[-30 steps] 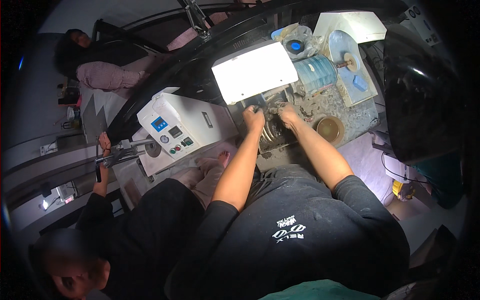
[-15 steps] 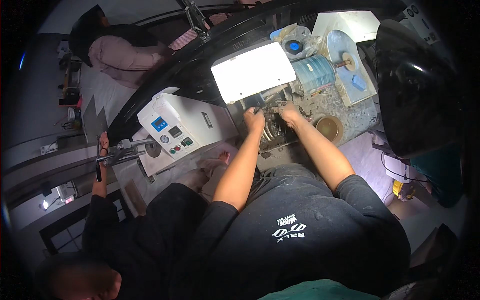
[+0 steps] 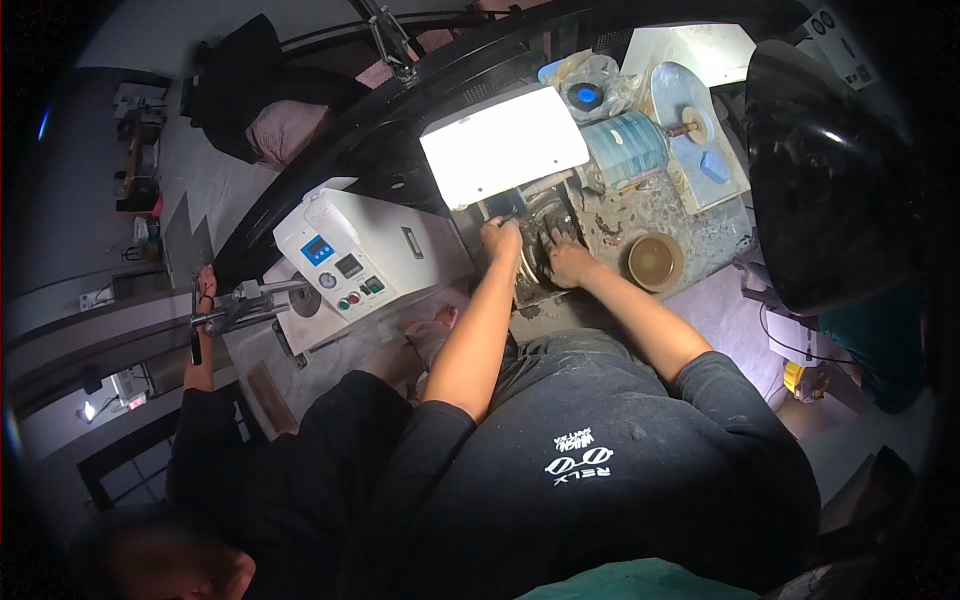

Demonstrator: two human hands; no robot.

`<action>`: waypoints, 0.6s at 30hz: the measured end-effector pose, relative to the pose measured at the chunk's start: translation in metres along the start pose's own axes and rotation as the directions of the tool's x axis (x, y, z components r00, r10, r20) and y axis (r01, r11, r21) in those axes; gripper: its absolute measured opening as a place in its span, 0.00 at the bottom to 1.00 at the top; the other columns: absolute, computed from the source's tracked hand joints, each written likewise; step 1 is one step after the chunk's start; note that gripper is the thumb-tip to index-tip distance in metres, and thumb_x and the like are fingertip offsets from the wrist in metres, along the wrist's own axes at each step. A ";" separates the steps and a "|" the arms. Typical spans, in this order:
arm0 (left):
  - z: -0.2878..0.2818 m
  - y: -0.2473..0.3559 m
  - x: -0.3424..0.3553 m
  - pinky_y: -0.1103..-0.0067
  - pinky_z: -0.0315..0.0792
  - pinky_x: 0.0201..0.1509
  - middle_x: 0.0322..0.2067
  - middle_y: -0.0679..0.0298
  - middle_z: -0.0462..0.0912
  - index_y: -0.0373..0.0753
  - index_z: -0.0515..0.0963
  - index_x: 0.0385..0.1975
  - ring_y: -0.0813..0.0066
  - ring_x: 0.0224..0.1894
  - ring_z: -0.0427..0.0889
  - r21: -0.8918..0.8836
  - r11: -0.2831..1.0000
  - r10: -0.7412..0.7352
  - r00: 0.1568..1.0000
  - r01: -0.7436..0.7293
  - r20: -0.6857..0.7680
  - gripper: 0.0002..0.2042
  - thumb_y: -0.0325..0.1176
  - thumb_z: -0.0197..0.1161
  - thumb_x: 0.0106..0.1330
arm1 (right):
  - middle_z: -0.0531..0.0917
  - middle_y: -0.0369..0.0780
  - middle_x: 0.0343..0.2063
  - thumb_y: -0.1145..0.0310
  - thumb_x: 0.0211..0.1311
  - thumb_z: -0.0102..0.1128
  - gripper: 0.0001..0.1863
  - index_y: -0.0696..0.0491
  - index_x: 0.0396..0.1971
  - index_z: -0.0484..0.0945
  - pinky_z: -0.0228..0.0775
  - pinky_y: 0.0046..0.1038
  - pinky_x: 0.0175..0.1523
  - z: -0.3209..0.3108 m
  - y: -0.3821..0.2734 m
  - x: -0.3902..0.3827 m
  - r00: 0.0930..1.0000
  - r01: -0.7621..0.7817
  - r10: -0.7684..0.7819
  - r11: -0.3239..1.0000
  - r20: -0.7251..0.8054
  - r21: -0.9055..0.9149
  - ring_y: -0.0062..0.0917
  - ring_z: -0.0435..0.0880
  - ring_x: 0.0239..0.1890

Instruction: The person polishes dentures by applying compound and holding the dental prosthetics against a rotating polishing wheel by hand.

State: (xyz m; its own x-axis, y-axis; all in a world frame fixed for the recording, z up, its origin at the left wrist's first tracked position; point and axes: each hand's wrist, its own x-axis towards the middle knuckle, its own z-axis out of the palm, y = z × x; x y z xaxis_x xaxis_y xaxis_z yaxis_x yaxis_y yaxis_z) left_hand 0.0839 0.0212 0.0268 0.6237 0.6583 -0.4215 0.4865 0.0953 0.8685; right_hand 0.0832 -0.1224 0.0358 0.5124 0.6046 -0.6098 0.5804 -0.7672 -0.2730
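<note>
At the front of the muddy bench, my two hands are at a dark, wet trough (image 3: 548, 222) below a bright white panel (image 3: 505, 145). My left hand (image 3: 502, 242) is closed at the trough's left side, its fingertips curled around something I cannot make out. My right hand (image 3: 568, 260), smeared with dark mud, lies with fingers stretched out over the trough's near right part. Pale curved edges (image 3: 530, 255) show between the hands; what they belong to is unclear. A round brown bowl (image 3: 655, 262) with murky liquid stands to the right of my right hand.
A blue motor (image 3: 625, 150) carries a shaft with a round pale wheel (image 3: 700, 126); a blue block (image 3: 714, 166) lies near it. To the left stands a white control box (image 3: 375, 240). A black rounded hood (image 3: 835, 180) hangs at right. Another person (image 3: 300, 480) sits close at my left.
My right hand has moved nearer to me and spread its fingers. My left hand has shifted slightly left. A person at the far left has moved to the right.
</note>
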 end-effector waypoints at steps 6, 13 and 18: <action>-0.008 0.012 0.009 0.71 0.68 0.30 0.18 0.55 0.78 0.26 0.76 0.21 0.70 0.22 0.75 0.247 0.962 0.108 0.993 -0.115 0.042 0.06 0.24 0.58 0.48 | 0.49 0.52 0.65 0.57 0.62 0.39 0.35 0.59 0.65 0.46 0.46 0.32 0.68 0.009 -0.010 -0.014 0.995 -0.051 0.039 0.991 0.093 0.123 0.43 0.52 0.67; -0.031 0.022 -0.029 0.71 0.69 0.29 0.19 0.47 0.76 0.28 0.74 0.25 0.55 0.22 0.77 0.392 0.795 0.442 0.885 -0.462 0.145 0.06 0.24 0.58 0.49 | 0.55 0.53 0.63 0.54 0.64 0.35 0.33 0.63 0.62 0.54 0.49 0.35 0.67 -0.038 -0.025 -0.039 0.884 0.131 -0.147 0.989 0.444 0.067 0.44 0.54 0.65; -0.053 0.033 -0.065 0.77 0.69 0.29 0.20 0.56 0.75 0.30 0.70 0.26 0.71 0.23 0.75 0.206 0.734 0.626 0.762 -0.647 0.162 0.03 0.20 0.54 0.53 | 0.54 0.55 0.63 0.63 0.57 0.44 0.32 0.64 0.60 0.56 0.52 0.34 0.66 -0.013 -0.019 -0.006 0.994 0.054 -0.037 0.985 -0.104 0.162 0.43 0.57 0.65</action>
State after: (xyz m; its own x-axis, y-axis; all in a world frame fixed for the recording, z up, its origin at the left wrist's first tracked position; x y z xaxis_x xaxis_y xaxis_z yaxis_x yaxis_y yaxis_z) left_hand 0.0265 0.0211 0.0965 0.8795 0.4403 0.1803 0.0794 -0.5095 0.8568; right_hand 0.0773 -0.1086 0.0546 0.5533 0.6516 -0.5189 0.4971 -0.7581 -0.4221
